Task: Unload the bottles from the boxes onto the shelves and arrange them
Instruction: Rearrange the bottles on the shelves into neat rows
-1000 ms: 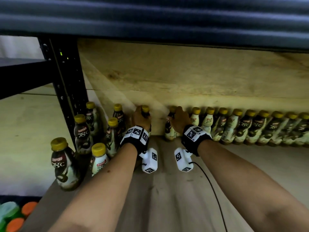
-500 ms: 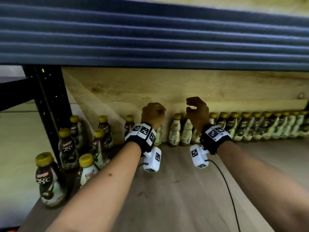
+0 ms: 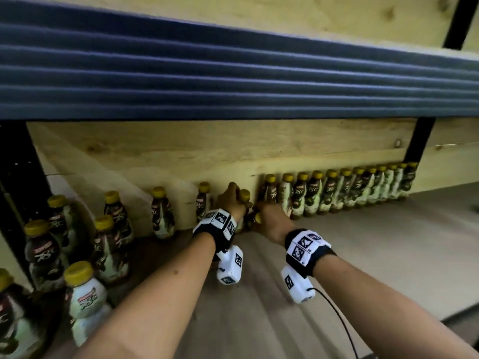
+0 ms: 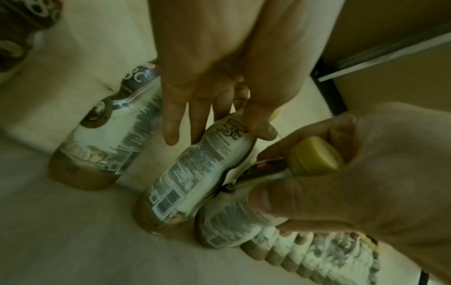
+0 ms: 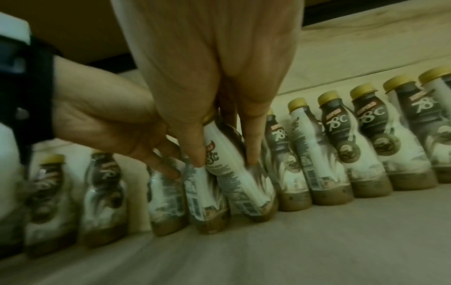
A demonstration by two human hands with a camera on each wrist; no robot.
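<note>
Both hands, left (image 3: 231, 200) and right (image 3: 269, 216), gripped tilted bottles (image 5: 234, 165) at shelf (image 3: 337, 255) back edge; a slip could've domino-toppled the row (image 3: 344, 190).

My hands (image 3: 234, 200) meet at the far wall of the shelf (image 3: 363, 255); a row of bottles (image 3: 337, 193) runs right, looser bottles (image 3: 108, 229) stand left, nearer me.
</note>
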